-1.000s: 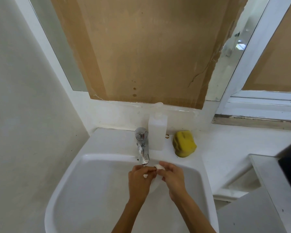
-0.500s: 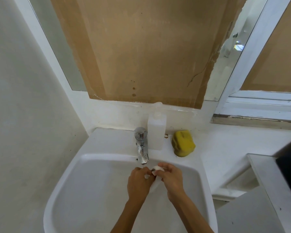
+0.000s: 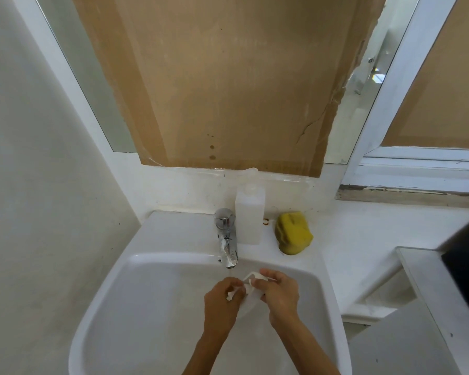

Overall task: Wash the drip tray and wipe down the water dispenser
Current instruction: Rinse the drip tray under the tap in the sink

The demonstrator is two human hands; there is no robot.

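Washing step in hand: left hand [image 3: 221,301] and right hand [image 3: 280,295] both pinch a small white piece [image 3: 248,289] beneath the tap [image 3: 228,246]; identity unclear. Next, probably rinsing it over the sink [image 3: 152,293].

Both forearms reach forward, close together. The left hand [image 3: 222,300] and right hand [image 3: 279,293] curl their fingers [image 3: 266,274], pinching something white.

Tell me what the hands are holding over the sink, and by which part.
Both hands grip one small white piece, too crumpled to identify. The left hand pinches its left end, the right hand its right end, above the sink just below the tap.
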